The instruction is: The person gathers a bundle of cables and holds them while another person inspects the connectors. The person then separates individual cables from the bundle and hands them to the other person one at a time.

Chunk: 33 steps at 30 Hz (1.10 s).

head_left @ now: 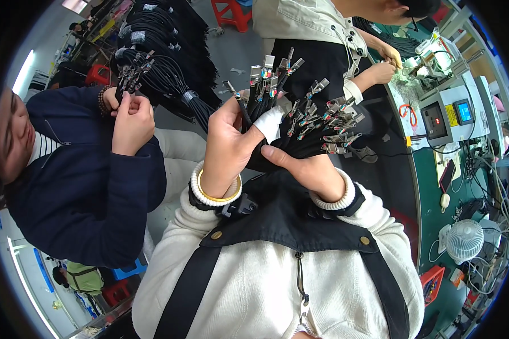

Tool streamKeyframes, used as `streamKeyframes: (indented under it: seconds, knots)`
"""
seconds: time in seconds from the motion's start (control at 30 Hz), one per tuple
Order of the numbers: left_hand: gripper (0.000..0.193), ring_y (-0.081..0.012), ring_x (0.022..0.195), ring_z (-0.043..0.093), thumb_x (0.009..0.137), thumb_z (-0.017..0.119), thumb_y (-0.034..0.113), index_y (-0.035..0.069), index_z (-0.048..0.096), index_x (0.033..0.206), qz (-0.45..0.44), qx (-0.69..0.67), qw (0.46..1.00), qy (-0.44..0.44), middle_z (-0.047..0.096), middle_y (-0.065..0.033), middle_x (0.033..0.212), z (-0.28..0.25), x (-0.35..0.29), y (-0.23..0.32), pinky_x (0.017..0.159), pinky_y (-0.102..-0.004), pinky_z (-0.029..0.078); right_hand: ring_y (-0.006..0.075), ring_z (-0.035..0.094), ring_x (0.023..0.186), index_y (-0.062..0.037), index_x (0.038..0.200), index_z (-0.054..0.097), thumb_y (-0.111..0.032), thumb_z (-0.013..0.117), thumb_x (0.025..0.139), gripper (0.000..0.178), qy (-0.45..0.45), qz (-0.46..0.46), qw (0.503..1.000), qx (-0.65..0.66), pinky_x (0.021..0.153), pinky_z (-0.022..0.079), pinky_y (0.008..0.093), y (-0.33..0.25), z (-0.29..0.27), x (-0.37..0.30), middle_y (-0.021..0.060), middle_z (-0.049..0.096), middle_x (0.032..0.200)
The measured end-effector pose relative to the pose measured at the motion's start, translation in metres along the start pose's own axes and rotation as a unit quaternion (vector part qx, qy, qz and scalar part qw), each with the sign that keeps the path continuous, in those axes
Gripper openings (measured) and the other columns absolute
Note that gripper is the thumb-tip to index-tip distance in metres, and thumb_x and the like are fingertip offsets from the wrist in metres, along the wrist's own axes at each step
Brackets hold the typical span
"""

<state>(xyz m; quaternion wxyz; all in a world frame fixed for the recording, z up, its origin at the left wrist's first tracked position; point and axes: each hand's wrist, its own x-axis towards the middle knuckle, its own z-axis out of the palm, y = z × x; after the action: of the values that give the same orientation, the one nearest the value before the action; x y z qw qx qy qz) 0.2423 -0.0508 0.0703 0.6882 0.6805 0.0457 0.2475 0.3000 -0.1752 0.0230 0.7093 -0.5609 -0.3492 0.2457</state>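
Observation:
Both my hands are wrapped round a thick bundle of black cables (305, 148) in front of my chest. Metal connectors with coloured wire ends (308, 113) fan out from its top. My left hand (232, 135) closes on the left part of the bundle, its thumb covered in white tape (270, 123); one connector pokes out beside its fingers. My right hand (305, 169) supports the right part from below, thumb lying across the front and the other fingers hidden behind the cables. The two thumbs nearly meet.
At left a co-worker in a navy jacket (90, 186) handles similar connectors (133, 73). Black cable bundles (164, 34) are heaped beyond. Another person works at the green bench (435, 220) on the right, which bears a machine with a small screen (449, 116) and a white fan (464, 240).

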Motion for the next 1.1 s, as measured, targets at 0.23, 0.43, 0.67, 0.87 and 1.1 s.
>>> streamKeyframes:
  seconds: [0.23,0.43,0.67,0.87,1.1]
  knots:
    - [0.018,-0.0092,0.072,0.059,0.082,0.058,0.004,-0.003,0.057,0.098,-0.012,-0.038,0.999,0.012,0.063,-0.0059,0.087,0.0,-0.004,0.003,0.064,-0.0218,0.047,0.0117,0.047,0.1,0.0018,0.123,0.041,-0.011,0.066,0.078,0.053,-0.017,0.049,0.999,-0.015,0.087,0.038,0.027,-0.004,0.002,-0.004,0.0048,0.051,0.112]
    - [0.018,-0.0096,0.073,0.059,0.083,0.056,0.005,-0.003,0.056,0.099,-0.031,-0.049,0.998,0.007,0.063,-0.0063,0.087,-0.002,-0.008,0.0,0.064,-0.0217,0.047,0.0092,0.049,0.094,0.0017,0.121,0.043,-0.011,0.063,0.081,0.047,-0.035,0.051,0.998,-0.029,0.083,0.04,0.0245,0.002,0.002,-0.008,0.0044,0.055,0.107]
    - [0.021,-0.0111,0.073,0.056,0.084,0.051,0.008,-0.002,0.055,0.102,0.022,-0.006,0.999,0.046,0.06,-0.0056,0.086,0.004,-0.01,0.005,0.068,-0.0229,0.044,0.0109,0.055,0.085,0.0011,0.102,0.057,-0.01,0.061,0.082,0.023,-0.028,0.094,0.995,0.024,0.077,0.043,0.0236,-0.007,0.005,-0.012,0.0039,0.061,0.093]
    - [0.021,-0.0073,0.073,0.055,0.082,0.057,0.007,-0.002,0.055,0.1,0.014,-0.03,0.999,0.038,0.06,-0.003,0.079,0.002,-0.01,0.009,0.064,-0.0208,0.045,0.0119,0.056,0.084,0.0006,0.095,0.059,-0.012,0.06,0.083,0.017,-0.013,0.068,0.998,-0.001,0.076,0.044,0.0246,0.009,0.004,-0.012,0.0041,0.062,0.09]
    - [0.02,-0.0061,0.064,0.05,0.083,0.055,0.01,0.001,0.056,0.1,-0.08,-0.167,0.982,-0.029,0.06,-0.0047,0.081,-0.005,-0.003,0.009,0.057,-0.0218,0.048,0.0105,0.056,0.078,-0.0023,0.096,0.06,-0.016,0.06,0.083,0.018,-0.084,0.082,0.992,-0.048,0.071,0.044,0.024,-0.009,-0.002,-0.011,0.0038,0.061,0.083]
